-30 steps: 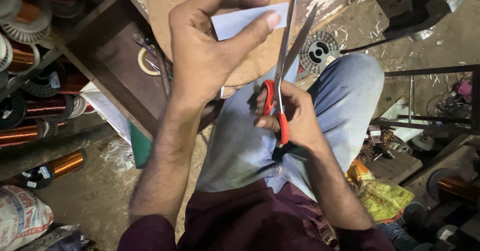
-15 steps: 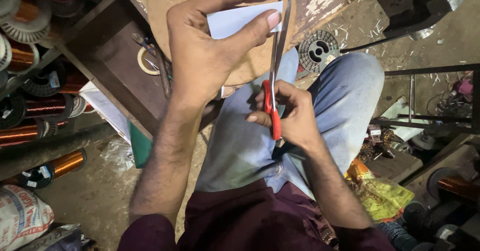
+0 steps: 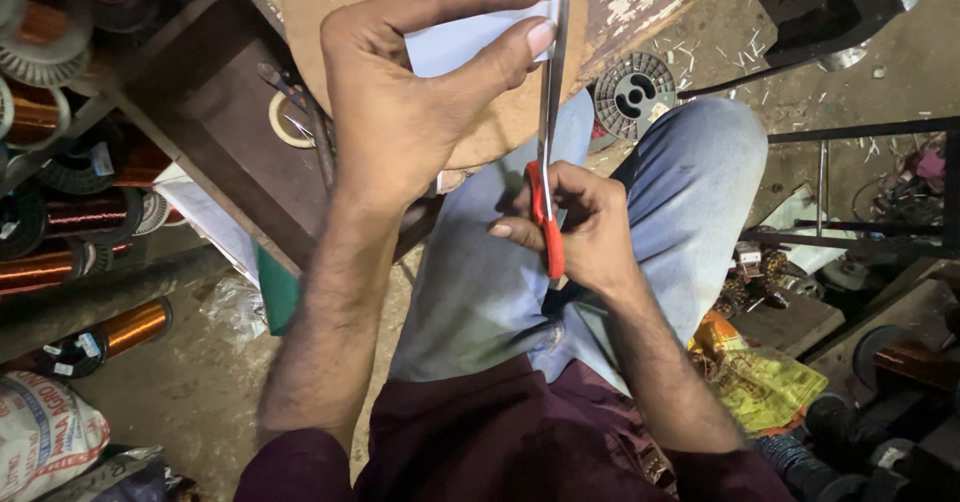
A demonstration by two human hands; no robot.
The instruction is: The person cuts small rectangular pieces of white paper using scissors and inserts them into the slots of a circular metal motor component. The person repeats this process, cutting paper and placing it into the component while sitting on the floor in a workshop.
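left hand (image 3: 400,102) pinches a white paper piece (image 3: 465,42) between thumb and fingers, held up over the round brown board (image 3: 330,2). right hand (image 3: 585,227) is closed around the red handles of the scissors (image 3: 548,122), blades pointing up and nearly closed, right at the paper's right edge (touching it, cut depth not clear). both hands sit above the person's knee in light blue jeans (image 3: 690,182). beyond the knee a grey plastic spool (image 3: 635,92) lies on the littered floor. left side: dark wooden shelf edge with a tape roll (image 3: 285,122), copper wire coils (image 3: 125,327) lower down. right side: yellow wrapper (image 3: 760,382) near the leg, metal frame bars further out.
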